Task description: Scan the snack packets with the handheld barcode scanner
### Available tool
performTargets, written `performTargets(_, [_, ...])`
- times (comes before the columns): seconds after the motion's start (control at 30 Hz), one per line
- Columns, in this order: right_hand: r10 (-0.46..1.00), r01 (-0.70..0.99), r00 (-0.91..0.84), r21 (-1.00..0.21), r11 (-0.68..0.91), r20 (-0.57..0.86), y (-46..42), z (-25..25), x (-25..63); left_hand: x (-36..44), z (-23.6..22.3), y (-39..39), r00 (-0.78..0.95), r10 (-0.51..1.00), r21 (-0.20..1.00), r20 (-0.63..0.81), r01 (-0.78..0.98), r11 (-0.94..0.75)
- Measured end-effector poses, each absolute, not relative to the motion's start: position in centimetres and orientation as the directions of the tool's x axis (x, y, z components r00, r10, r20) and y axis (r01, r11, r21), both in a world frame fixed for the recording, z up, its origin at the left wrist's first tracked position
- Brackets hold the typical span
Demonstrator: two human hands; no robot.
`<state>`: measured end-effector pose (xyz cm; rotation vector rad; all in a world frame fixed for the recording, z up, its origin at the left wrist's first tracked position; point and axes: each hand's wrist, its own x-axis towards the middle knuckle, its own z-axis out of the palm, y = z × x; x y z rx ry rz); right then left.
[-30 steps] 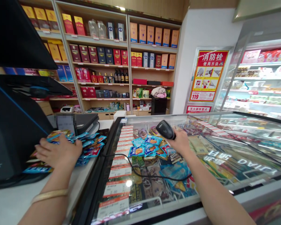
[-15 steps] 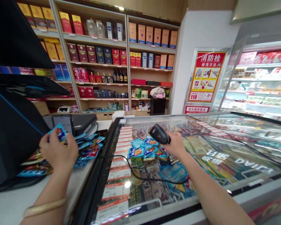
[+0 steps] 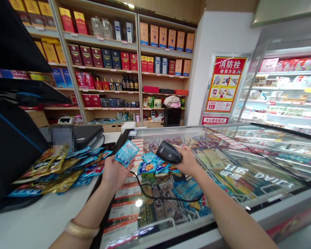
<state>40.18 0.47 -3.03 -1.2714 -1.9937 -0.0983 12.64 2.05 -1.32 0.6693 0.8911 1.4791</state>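
Observation:
A small blue snack packet [image 3: 126, 152] is in my left hand [image 3: 116, 173], its printed label side turned up. My right hand [image 3: 188, 160] grips a black barcode scanner [image 3: 168, 152], whose head points left towards that packet with a gap between them. Under the scanner, a small pile of blue snack packets [image 3: 147, 167] lies on the glass freezer lid [image 3: 160, 221]. On the white counter [image 3: 52, 214] to the left is a larger heap of gold, blue and red packets [image 3: 59, 173].
A black checkout monitor [image 3: 15, 38] and its stand fill the left side. The scanner's black cable [image 3: 160, 198] loops over the freezer lid. Shelves of boxed bottles [image 3: 101, 57] stand behind, and a lit display fridge [image 3: 287, 83] is at right.
My left hand has moved right from the counter heap to over the freezer's edge, carrying the packet and turning its label up. The scanner has shifted slightly left, tilting towards the packet.

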Motion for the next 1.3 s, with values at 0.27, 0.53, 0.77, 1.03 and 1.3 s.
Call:
performTargets(0.27, [0.735, 0.812, -0.397, -0.164, 0.561, 0.549, 0.0, -2.7, 39.8, 11.8, -4.1, 2.6, -0.208, 0.965, 0.985, 0.162, 0.093, -0.145])
performTargets(0.53, [0.731, 0.786, -0.488, -0.124, 0.606, 0.478, -0.5, -2.6, 38.9, 11.7, -3.8, 2.1, -0.155, 0.917, 0.808, 0.368, 0.541, -0.233])
performTargets(0.77, [0.727, 0.783, -0.518, -0.093, 0.615, 0.451, -0.5, -2.6, 38.7, 12.0, -3.2, 1.6, -0.116, 0.906, 0.723, 0.408, 0.647, -0.243])
performTargets(1.03, [0.758, 0.8, -0.492, -0.12, 0.588, 0.428, -0.5, -2.5, 38.6, 12.2, -3.2, 1.5, -0.105, 0.906, 0.723, 0.411, 0.643, -0.253])
performTargets(1.3, [0.787, 0.846, -0.394, -0.148, 0.513, 0.474, -0.3, -2.2, 39.4, 12.2, -3.8, 1.7, -0.097, 0.921, 0.756, 0.377, 0.607, -0.246])
